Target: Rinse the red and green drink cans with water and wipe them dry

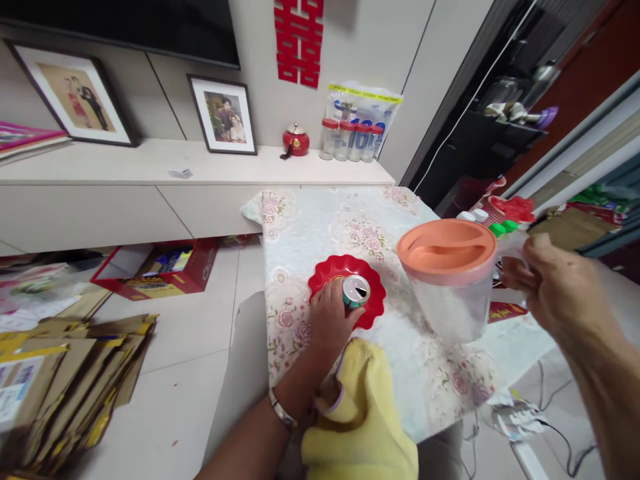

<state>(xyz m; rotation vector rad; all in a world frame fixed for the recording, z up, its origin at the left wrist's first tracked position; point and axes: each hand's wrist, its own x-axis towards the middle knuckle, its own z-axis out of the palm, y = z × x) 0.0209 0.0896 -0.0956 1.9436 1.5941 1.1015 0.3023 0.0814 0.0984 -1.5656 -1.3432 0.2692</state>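
My left hand [330,317] is wrapped round a drink can [356,291] with an opened top. The can stands over a red scalloped plate [378,293] on the table. In my right hand [565,283] is the handle of a clear plastic pitcher [450,310], gripped at its right side. An orange lid [447,250] covers the pitcher, which looks raised above the table and slightly blurred. Its inside is hard to make out. A yellow cloth [370,407] lies at the near edge, just below my left wrist.
A flowered tablecloth [325,220] covers the table. Behind it, a white cabinet [220,167] bears framed photos, a red pot [296,141] and several red-lidded jars [329,140]. Flattened cardboard [85,380] and a red box [190,273] sit on the left floor. Cables [565,427] lie at lower right.
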